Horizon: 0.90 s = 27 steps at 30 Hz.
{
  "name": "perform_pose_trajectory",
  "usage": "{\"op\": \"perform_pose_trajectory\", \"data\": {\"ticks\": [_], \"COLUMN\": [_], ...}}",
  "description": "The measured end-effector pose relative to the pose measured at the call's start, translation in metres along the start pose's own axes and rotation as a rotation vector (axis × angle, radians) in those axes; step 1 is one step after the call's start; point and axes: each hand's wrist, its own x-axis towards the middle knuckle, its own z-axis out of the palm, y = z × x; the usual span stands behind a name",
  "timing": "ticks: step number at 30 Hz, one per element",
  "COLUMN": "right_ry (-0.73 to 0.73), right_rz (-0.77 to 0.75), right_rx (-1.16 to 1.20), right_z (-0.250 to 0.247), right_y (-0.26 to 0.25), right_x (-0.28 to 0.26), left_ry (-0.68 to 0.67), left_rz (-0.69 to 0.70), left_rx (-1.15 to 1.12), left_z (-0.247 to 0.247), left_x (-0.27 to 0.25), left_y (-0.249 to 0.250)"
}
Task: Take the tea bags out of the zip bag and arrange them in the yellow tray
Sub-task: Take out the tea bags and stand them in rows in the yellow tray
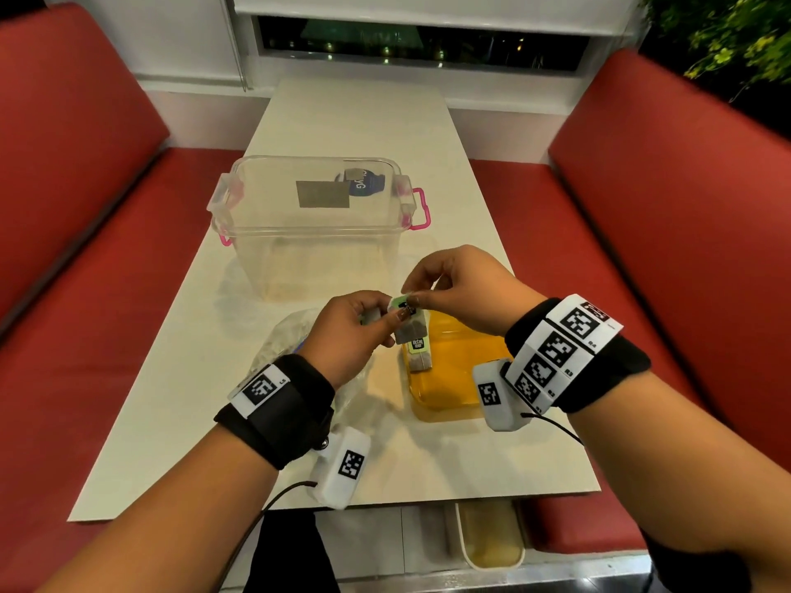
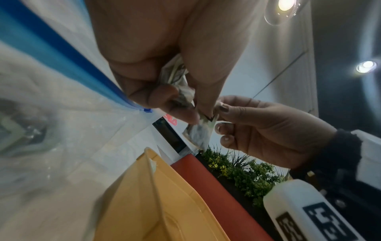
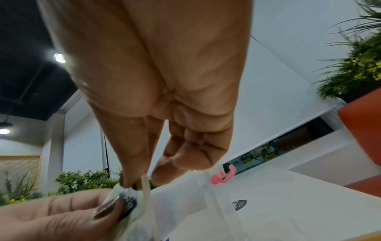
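Both hands meet above the near left corner of the yellow tray [image 1: 466, 378]. My left hand [image 1: 364, 323] grips a small bunch of tea bags [image 2: 177, 78] in its curled fingers and pinches the top of one tea bag [image 1: 413, 331]. My right hand [image 1: 432, 288] pinches that same bag's green and white tag [image 1: 400, 302] between thumb and forefinger. A second tea bag [image 1: 421, 359] hangs just below, over the tray's left edge. The clear zip bag [image 1: 282, 340] with a blue strip [image 2: 62, 53] lies crumpled on the table under my left wrist.
A clear plastic storage box [image 1: 312, 224] with pink latches stands on the white table [image 1: 355, 122] just beyond my hands. Red bench seats [image 1: 685, 199] flank the table. A window ledge lies at the far end, and green plants [image 1: 723, 36] at the far right.
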Motion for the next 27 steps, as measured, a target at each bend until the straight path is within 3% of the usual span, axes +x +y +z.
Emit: {"op": "perform_pose_trajectory", "data": {"ticks": [6, 12, 17, 21, 27], "right_ry": [-0.055, -0.134, -0.311, -0.447, -0.504], "right_rz": [0.049, 0.154, 0.287, 0.368, 0.418], "right_rx": [0.057, 0.045, -0.099, -0.173, -0.262], "right_z": [-0.004, -0.003, 0.002, 0.018, 0.037], "right_y": [0.004, 0.016, 0.03, 0.035, 0.036], "right_x": [0.004, 0.009, 0.017, 0.028, 0.043], "left_ry": [-0.053, -0.021, -0.083, -0.09, -0.094], "left_rz": [-0.032, -0.091, -0.215, -0.256, -0.271], "left_rx": [0.132, 0.283, 0.421, 0.43, 0.405], "left_z": [0.004, 0.009, 0.015, 0.019, 0.019], "left_x": [0.001, -0.001, -0.004, -0.005, -0.007], "left_y": [-0.009, -0.02, -0.03, -0.031, -0.031]}}
